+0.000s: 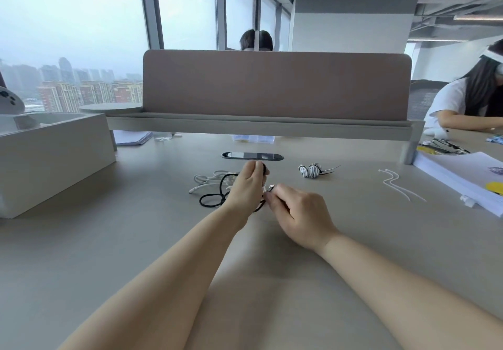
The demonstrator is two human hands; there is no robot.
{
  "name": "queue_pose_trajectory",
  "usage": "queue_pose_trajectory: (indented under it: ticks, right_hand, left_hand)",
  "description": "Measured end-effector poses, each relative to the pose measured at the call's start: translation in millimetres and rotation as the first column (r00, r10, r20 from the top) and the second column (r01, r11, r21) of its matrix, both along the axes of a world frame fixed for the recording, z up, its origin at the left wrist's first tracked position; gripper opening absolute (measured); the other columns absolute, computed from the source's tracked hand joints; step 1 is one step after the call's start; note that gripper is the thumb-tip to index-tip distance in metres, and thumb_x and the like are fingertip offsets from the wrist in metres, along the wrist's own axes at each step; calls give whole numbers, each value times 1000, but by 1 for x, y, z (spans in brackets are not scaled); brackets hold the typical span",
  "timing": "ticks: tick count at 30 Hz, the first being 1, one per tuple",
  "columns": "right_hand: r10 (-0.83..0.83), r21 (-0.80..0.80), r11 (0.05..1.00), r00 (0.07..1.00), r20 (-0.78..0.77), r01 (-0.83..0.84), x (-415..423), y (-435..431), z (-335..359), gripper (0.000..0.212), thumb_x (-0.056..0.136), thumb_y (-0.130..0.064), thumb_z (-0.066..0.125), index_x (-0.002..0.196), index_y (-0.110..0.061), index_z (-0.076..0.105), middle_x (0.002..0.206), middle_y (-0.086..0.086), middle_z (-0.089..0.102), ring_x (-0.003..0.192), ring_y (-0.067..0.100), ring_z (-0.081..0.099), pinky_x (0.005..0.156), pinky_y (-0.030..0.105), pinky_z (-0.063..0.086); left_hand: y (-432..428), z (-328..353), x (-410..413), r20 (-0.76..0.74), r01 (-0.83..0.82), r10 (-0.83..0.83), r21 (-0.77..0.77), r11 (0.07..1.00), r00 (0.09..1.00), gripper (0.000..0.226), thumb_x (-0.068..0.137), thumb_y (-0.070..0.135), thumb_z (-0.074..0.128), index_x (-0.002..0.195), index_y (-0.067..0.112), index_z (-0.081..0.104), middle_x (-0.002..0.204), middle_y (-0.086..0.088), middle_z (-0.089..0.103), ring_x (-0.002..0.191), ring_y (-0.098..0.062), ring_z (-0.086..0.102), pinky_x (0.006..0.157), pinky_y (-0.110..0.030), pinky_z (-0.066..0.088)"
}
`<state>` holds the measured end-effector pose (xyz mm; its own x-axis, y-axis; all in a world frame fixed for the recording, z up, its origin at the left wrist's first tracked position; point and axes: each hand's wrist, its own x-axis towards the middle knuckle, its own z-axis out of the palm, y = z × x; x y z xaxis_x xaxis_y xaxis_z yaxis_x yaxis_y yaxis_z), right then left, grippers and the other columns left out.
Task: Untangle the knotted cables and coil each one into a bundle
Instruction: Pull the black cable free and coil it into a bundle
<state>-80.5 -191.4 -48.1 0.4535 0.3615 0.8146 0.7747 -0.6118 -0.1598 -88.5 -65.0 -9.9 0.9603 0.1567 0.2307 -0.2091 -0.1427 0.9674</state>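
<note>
A black cable (211, 198) lies in loose loops on the desk, tangled with a white cable (202, 180) just behind it. My left hand (249, 186) is raised over the tangle and pinches a black part of the cable near its top. My right hand (299, 216) sits just right of it, fingers curled, pinching the cable's plug end (271, 186). Most of the knot is hidden behind my left hand. A black-and-white striped cable (311, 170) lies coiled in a tied bundle farther right.
Two white zip ties (394, 183) lie on the desk at right, with papers (460, 178) beyond them. A dark cable grommet (252, 156) is set into the desk behind the tangle. A grey box (51, 159) stands at left. A divider screen (275, 85) closes the back; a person sits at far right.
</note>
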Motion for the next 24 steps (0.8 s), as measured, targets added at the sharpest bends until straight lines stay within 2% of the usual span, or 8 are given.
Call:
queue_pose_trajectory:
  ticks: [2, 7, 10, 13, 16, 19, 22, 24]
  right_hand:
    - [-45, 75, 996, 999, -2, 45, 2, -3, 1, 39, 95, -42, 38, 75, -16, 58, 61, -6, 57, 54, 17, 50, 46, 32, 41]
    - [-124, 202, 967, 980, -153, 154, 9, -10, 4, 47, 90, -57, 31, 78, -20, 57, 65, -9, 59, 62, 13, 56, 56, 30, 43]
    - [-153, 229, 952, 963, -224, 204, 10, -11, 6, 46, 88, -60, 35, 79, -21, 57, 67, -9, 62, 65, 16, 58, 59, 29, 42]
    - [-175, 232, 940, 936, -304, 251, 11, -13, 8, 36, 94, -52, 45, 77, -21, 54, 64, -9, 60, 66, 18, 56, 58, 29, 36]
    - [-161, 252, 930, 912, -376, 268, 12, -14, 11, 32, 95, -45, 46, 78, -19, 52, 61, -9, 58, 65, 18, 53, 56, 29, 35]
    - [-151, 286, 917, 907, -393, 277, 13, -15, 13, 35, 95, -46, 44, 80, -15, 54, 68, -4, 65, 68, 20, 56, 60, 31, 38]
    - [-126, 308, 919, 922, -366, 248, 15, -14, 11, 38, 96, -45, 38, 79, -14, 52, 73, -1, 67, 70, 23, 58, 62, 34, 43]
    - [-87, 311, 928, 929, -359, 207, 15, -12, 9, 35, 98, -40, 38, 83, -13, 55, 79, -1, 68, 74, 24, 59, 66, 37, 46]
  left_hand:
    - [-3, -1, -2, -19, 82, -81, 58, 995, 997, 22, 102, 20, 34, 86, 12, 47, 72, 1, 42, 59, -10, 37, 47, -11, 34]
    - [-9, -1, -8, -78, 231, -219, 214, 949, 973, 20, 100, 18, 37, 85, 11, 48, 65, 7, 41, 60, -8, 35, 58, -21, 29]
    - [-9, 1, -12, -117, 311, -294, 170, 935, 948, 29, 103, 24, 36, 79, 18, 52, 57, 13, 44, 55, -3, 36, 55, -16, 28]
    - [-9, 3, -13, -126, 383, -365, 176, 907, 922, 33, 104, 27, 33, 77, 18, 50, 61, 7, 41, 58, -9, 30, 54, -22, 24]
    - [-10, 4, -15, -121, 408, -391, 214, 887, 913, 30, 104, 26, 31, 82, 17, 49, 67, 6, 40, 60, -8, 30, 54, -20, 25]
    - [-14, 2, -14, -83, 406, -397, 185, 895, 914, 25, 105, 23, 32, 90, 13, 49, 74, 6, 42, 60, -4, 34, 62, -19, 30]
    - [-16, -3, -11, -29, 333, -333, 149, 931, 943, 27, 105, 22, 31, 87, 15, 48, 79, 7, 47, 57, 5, 44, 64, -10, 35]
    - [-16, -2, -11, 19, 267, -270, 81, 960, 963, 29, 105, 21, 31, 82, 17, 48, 73, 12, 50, 56, 8, 46, 61, -7, 36]
